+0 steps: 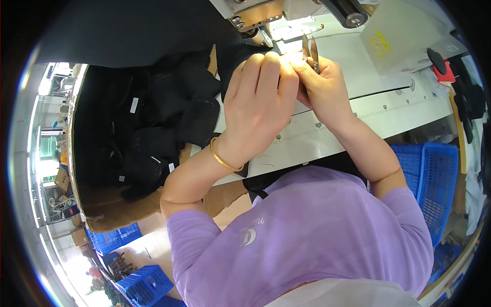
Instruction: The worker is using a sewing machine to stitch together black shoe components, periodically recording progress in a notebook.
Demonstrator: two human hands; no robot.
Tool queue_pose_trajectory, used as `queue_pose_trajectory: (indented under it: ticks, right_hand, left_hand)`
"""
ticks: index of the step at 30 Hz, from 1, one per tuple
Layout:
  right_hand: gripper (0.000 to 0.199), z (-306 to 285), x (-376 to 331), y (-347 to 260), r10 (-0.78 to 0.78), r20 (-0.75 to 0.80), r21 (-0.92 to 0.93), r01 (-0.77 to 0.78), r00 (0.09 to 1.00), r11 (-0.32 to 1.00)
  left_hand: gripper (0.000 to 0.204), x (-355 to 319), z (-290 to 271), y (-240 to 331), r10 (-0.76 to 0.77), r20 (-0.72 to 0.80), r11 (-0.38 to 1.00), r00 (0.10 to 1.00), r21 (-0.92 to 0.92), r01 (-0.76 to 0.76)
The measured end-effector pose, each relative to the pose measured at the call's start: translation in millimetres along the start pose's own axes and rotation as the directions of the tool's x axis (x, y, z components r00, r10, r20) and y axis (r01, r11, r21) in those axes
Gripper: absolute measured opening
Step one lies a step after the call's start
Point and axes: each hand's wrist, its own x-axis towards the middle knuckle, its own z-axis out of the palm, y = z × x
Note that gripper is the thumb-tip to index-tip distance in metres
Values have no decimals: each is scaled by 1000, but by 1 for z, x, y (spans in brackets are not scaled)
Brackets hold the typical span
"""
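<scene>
Black fabric (240, 56) is pinched in the closed left hand (258, 97) near the sewing machine (255, 15); right hand (319, 84) grips thread snips (310, 51), blades up for trimming.

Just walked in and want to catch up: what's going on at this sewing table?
A person in a purple shirt works at a white sewing table. The right hand holds small thread snips, blades pointing up. The left hand, with a gold bangle on the wrist, is closed over dark fabric by the sewing machine. A cardboard box of black pieces sits to the left.
</scene>
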Motion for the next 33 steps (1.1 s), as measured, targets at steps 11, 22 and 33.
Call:
queue_pose_trajectory:
  ticks: [11,22,33]
  right_hand:
    - [39,0,2,-2,-17,33,-29,18,999,999]
    - [35,-18,-9,30,-99,110,18,98,989,995]
    - [28,-35,-23,34,-361,331,-676,486,872,555]
  left_hand:
    - [27,1,16,-13,-9,-39,999,999,42,10]
    - [29,-20,13,-19,-74,-94,979,993,184,90]
    - [22,-43,-28,-57,-419,837,-62,352,-413,908]
